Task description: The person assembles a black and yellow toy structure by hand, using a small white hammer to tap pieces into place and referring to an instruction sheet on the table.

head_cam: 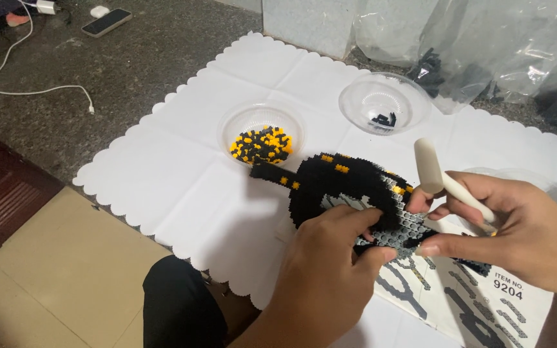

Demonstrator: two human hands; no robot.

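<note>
A flat model of tiny black, yellow and grey building bricks point(340, 187) lies on a printed instruction sheet point(485, 309). My left hand point(330, 270) grips the model's near edge with thumb and fingers. My right hand point(517, 225) holds a white stick-shaped tool point(439, 177) and touches the model's right side with its fingertips. The model's lower part is hidden under my hands.
A clear bowl of black and yellow bricks point(262, 138) and a clear bowl with a few black bricks point(385, 103) stand on a white scalloped paper mat point(182, 187). Plastic bags point(485, 45) lie behind. A phone point(106, 21) and charging cable point(33, 90) lie at far left.
</note>
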